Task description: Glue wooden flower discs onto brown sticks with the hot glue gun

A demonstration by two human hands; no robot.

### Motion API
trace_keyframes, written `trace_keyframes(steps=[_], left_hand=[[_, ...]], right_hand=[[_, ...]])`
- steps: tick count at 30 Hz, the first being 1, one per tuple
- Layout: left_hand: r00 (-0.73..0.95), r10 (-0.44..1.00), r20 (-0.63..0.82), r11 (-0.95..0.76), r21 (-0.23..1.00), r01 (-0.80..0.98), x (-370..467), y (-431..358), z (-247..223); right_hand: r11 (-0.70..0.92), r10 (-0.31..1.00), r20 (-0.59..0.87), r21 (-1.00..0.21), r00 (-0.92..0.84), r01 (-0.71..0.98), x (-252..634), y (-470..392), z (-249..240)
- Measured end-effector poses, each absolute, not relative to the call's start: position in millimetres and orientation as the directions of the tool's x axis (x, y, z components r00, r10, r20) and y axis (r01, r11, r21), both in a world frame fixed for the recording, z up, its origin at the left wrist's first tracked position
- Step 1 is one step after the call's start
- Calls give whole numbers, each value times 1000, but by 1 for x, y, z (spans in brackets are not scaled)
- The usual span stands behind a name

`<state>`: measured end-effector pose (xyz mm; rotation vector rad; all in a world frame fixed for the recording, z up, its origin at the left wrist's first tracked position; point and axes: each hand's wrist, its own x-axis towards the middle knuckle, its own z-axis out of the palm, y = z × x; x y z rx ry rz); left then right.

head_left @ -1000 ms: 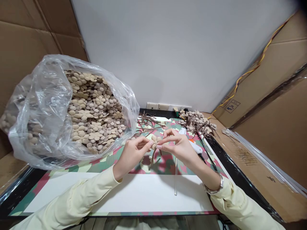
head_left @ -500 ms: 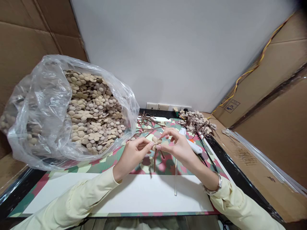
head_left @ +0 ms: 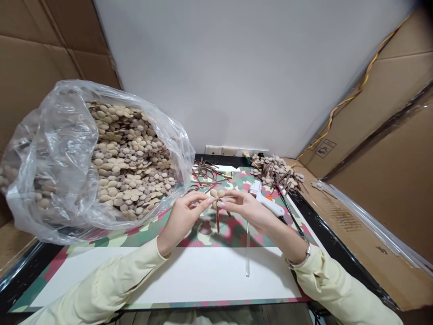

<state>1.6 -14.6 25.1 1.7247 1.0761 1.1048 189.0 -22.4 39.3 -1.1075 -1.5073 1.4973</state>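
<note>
Tight thumb-and-finger pinches, left hand (head_left: 181, 219) and right hand (head_left: 255, 212), on opposite sides of one beige flower (head_left: 217, 197), held up over the camouflage mat (head_left: 176, 230); brown strip (head_left: 218, 221) hangs below. Looks like an adjusting step; next move probably needs light, even pressure. Pale wall (head_left: 219, 81) far, cardboard (head_left: 382, 176) right, open plastic bag (head_left: 67, 122) of flowers left, white sheet (head_left: 189, 280) near, flower-and-strip pile (head_left: 280, 174) far right, glue gun (head_left: 272, 206) just beyond right hand, clear stick (head_left: 247, 257) on its near side.
</note>
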Motion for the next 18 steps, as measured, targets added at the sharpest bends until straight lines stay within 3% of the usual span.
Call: trace_keyframes(steps=[10,18], left_hand=[[277,942,191,-285,892,350,3,-11,20],[320,931,176,-287,895,343,5,-14,20]], right_hand=[[11,927,-49,-987,-371,159,188,-21,36],[40,935,-45,-972,-353,232,183,-25,35]])
